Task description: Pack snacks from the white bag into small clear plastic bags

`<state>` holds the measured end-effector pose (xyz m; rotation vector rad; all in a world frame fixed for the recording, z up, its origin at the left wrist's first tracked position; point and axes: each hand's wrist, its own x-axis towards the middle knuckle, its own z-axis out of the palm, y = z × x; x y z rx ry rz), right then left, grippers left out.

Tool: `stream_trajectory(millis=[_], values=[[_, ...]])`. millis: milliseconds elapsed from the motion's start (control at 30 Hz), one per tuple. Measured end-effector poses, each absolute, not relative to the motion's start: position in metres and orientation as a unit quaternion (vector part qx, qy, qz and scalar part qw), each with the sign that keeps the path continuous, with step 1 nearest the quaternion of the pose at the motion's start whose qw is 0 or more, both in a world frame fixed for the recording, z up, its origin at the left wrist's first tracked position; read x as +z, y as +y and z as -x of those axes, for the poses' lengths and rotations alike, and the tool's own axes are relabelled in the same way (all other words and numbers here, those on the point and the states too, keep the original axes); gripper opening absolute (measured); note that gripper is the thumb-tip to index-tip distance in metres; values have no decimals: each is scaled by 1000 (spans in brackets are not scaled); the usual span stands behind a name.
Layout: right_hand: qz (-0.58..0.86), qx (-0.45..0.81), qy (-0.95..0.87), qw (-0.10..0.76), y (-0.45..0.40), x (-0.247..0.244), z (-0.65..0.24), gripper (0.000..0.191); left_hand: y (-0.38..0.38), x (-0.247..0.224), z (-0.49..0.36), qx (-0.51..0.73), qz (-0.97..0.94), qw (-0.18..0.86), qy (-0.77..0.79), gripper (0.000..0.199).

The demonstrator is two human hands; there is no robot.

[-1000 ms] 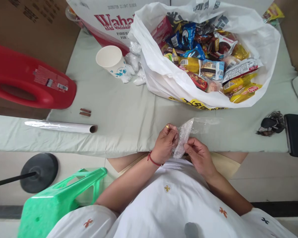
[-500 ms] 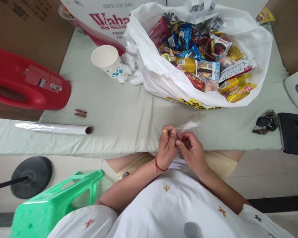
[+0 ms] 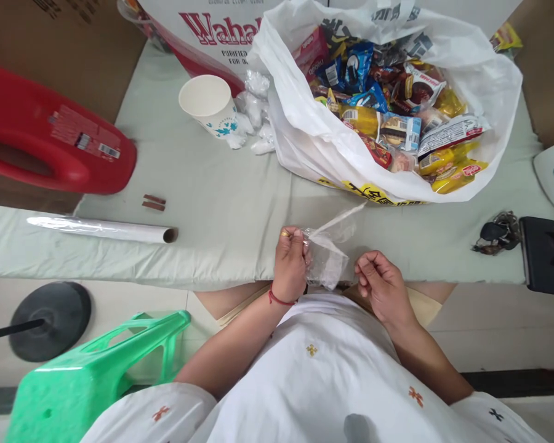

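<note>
My left hand (image 3: 292, 261), with a ring and a red cord bracelet, is closed on a crumpled clear plastic bag (image 3: 329, 258) over the table's front edge. The bag hangs to the right of the fingers, its film creased and see-through. To its right, my right hand (image 3: 381, 280) is apart from the bag, thumb and fingers pinched together. Whether anything small sits in that pinch cannot be made out. Beyond both hands stands a large white carrier bag (image 3: 305, 144), its mouth wide, full of wrapped snacks (image 3: 399, 132).
A paper cup (image 3: 207, 107) and small white plastic bundles (image 3: 256, 111) stand left of the carrier bag. Farther left are a red jug (image 3: 74, 147), two brown strips (image 3: 154, 202) and a film roll (image 3: 101, 229). Keys (image 3: 496, 234) and a phone (image 3: 543, 255) lie right.
My hands were together on the plastic; now they are apart. The right hand has moved right and let go of the bag, while the left has shifted left with it.
</note>
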<state>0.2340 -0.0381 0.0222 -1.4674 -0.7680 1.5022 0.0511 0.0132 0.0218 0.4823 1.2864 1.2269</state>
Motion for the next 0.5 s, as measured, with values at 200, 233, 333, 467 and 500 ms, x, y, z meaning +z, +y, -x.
stream_trajectory(millis=[200,233,333,467,500], values=[[587,389,-562,434,-34,31,-232,24,6,27,-48,547,-289,550,561,47],[571,344,-609,429,-30,34,-226,28,2,29,-52,537,-309,556,554,46],[539,289,-671,420,-13,40,-212,24,-10,33,-61,509,-348,585,527,42],[579,339,-603,432,3,35,-216,11,-17,36,-61,509,-328,600,523,42],[595,355,-572,439,4,32,-220,12,-17,35,-59,512,-315,598,530,44]])
